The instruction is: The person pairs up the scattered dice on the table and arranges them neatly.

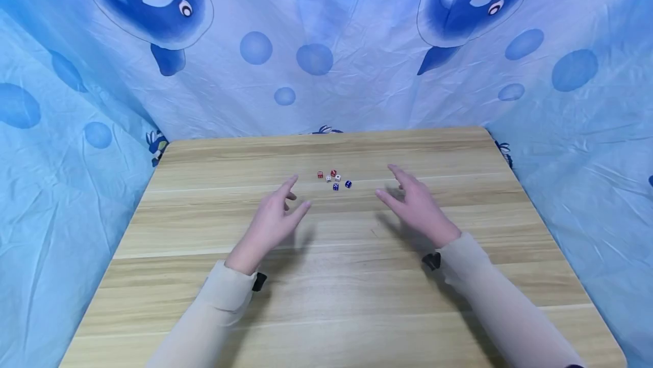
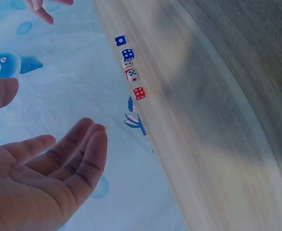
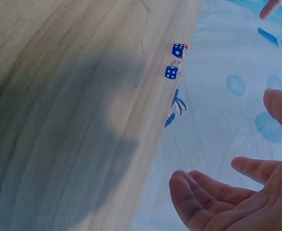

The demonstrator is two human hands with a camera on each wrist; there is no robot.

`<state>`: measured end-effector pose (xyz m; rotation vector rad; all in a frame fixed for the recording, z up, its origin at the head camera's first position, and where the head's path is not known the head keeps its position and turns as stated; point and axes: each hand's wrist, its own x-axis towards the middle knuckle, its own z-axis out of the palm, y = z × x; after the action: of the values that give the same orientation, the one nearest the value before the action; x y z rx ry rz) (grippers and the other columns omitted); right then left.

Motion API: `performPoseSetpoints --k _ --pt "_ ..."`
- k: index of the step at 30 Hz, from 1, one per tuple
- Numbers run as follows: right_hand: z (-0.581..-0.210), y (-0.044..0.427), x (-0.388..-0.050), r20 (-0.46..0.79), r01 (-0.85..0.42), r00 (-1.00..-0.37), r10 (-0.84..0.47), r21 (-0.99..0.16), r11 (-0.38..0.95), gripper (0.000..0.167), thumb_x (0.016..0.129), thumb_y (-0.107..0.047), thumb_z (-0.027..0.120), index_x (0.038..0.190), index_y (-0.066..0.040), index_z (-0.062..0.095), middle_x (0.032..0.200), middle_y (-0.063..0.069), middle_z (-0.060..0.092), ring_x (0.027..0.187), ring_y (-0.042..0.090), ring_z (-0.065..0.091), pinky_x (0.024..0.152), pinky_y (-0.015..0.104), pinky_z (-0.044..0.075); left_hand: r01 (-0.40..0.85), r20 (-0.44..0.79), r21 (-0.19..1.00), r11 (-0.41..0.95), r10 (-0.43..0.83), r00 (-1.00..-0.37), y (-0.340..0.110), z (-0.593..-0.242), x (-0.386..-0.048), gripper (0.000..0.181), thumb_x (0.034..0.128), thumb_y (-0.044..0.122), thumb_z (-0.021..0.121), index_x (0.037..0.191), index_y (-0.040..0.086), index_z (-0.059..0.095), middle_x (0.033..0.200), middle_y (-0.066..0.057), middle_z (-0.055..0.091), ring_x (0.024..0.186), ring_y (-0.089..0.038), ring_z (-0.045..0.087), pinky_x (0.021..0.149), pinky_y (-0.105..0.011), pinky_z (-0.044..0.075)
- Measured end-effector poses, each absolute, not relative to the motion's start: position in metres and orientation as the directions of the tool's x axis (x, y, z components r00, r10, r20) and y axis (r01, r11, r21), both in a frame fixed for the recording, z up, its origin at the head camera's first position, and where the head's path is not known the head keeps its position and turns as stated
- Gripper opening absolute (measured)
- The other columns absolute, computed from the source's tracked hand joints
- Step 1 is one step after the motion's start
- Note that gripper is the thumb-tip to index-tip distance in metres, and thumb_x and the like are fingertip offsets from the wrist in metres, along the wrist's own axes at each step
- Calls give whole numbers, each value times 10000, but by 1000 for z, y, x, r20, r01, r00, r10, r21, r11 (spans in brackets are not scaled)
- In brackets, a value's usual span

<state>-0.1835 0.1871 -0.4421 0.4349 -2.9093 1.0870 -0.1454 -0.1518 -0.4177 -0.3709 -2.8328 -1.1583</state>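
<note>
Several small dice lie in a loose cluster on the wooden table, beyond and between the two hands. In the head view there is a red die (image 1: 319,174) at the left, another red die (image 1: 333,173), two white dice (image 1: 329,178) in the middle, and a blue die (image 1: 335,186) with a second blue die (image 1: 348,184) nearer me. My left hand (image 1: 272,215) hovers left of them, fingers relaxed, holding nothing. On the other side my right hand (image 1: 415,206) is held above the table, thumb and fingers apart, also holding nothing. Neither hand touches a die.
The light wood table (image 1: 336,288) ends at a blue curtain (image 1: 357,96) with dolphin and bubble prints, which hangs behind it and along both sides. Dark straps show at both sleeve cuffs (image 1: 224,291). Shadows of the hands fall on the wood.
</note>
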Motion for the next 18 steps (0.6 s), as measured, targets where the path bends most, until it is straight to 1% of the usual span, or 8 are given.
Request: performPoseSetpoints --k 3,6,10,13,16,18 --pt "-444 183 -187 88 -252 -961 -262 -670 698 802 980 -564 612 1621 -225 269 1469 237 485 1218 402 551 1016 607 434 245 134 706 665 214 -968 -150 -420 -150 713 987 351 695 1563 74 378 1136 -204 679 773 -238 637 701 -390 554" --pt "-448 178 -190 88 -251 -960 -266 -694 675 748 989 -487 644 1604 -209 322 1386 246 553 1119 359 614 962 558 495 247 126 720 648 229 -965 -148 -422 -152 710 990 349 692 1562 70 378 1095 -183 690 707 -176 629 663 -359 556" --pt "-452 172 -194 99 -253 -958 -268 -726 639 706 987 -453 667 1576 -185 385 1258 206 629 995 289 658 873 479 555 234 108 745 625 233 -967 -145 -423 -155 702 986 339 701 1561 88 386 1046 -108 695 740 -194 650 691 -354 562" --pt "-454 167 -197 107 -252 -959 -263 -745 618 693 979 -460 676 1556 -174 419 1155 135 662 959 244 659 853 427 564 220 92 762 609 234 -968 -142 -424 -159 691 981 336 707 1555 101 402 1016 -60 689 767 -207 653 707 -354 561" --pt "-456 161 -200 113 -256 -958 -265 -757 601 673 977 -446 685 1534 -149 452 1058 69 678 917 204 658 835 384 567 212 81 778 591 241 -967 -140 -426 -164 683 978 341 710 1547 105 416 1007 -42 688 780 -188 649 720 -353 564" --pt "-457 158 -201 115 -259 -956 -271 -768 586 648 977 -406 698 1516 -124 475 999 44 685 880 190 657 807 367 572 206 69 791 577 250 -966 -138 -427 -166 684 978 333 710 1548 101 412 1007 -40 689 782 -179 649 725 -356 567"
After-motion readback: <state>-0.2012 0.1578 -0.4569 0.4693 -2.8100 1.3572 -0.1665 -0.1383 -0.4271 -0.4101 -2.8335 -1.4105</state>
